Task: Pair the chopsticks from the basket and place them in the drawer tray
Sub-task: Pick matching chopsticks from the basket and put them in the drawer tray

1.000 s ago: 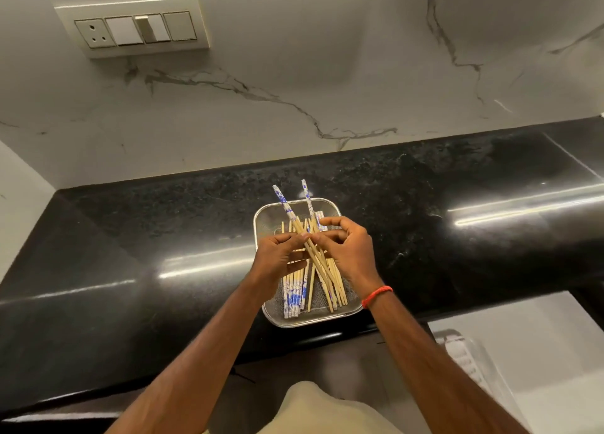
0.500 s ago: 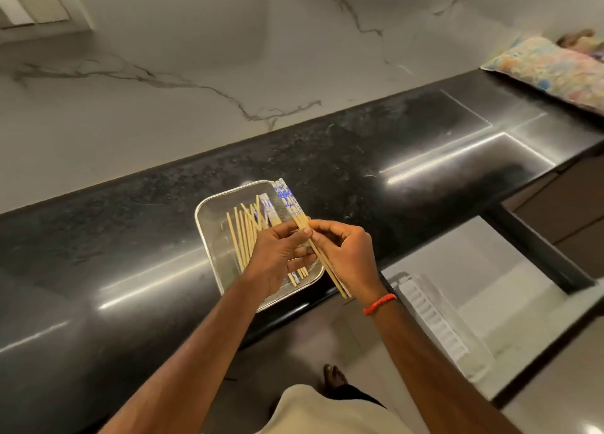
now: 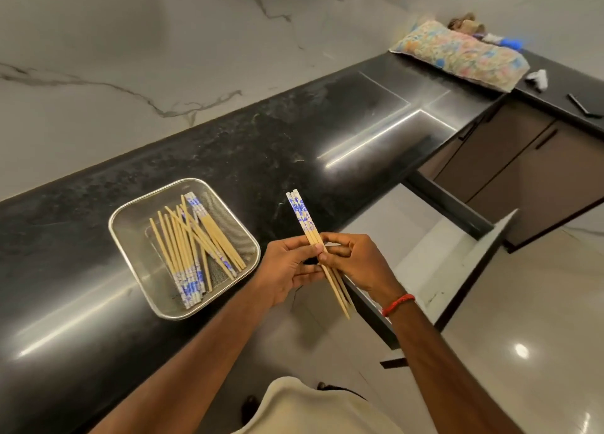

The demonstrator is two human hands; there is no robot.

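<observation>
You hold the pair of chopsticks (image 3: pixel 302 219) at the middle with your left hand (image 3: pixel 287 267) and right hand (image 3: pixel 356 263), above the open drawer (image 3: pixel 457 257); they are light, stiff, smooth, so pinch both together

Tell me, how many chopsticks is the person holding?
2: a pair of blue-patterned bamboo chopsticks, side by side, pinched between the left hand and right hand.

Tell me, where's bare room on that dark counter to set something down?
The black counter is bare between the mesh basket and the floral cushion, also left of the basket. The basket is crowded with chopsticks; small items lie past the cushion.
</observation>
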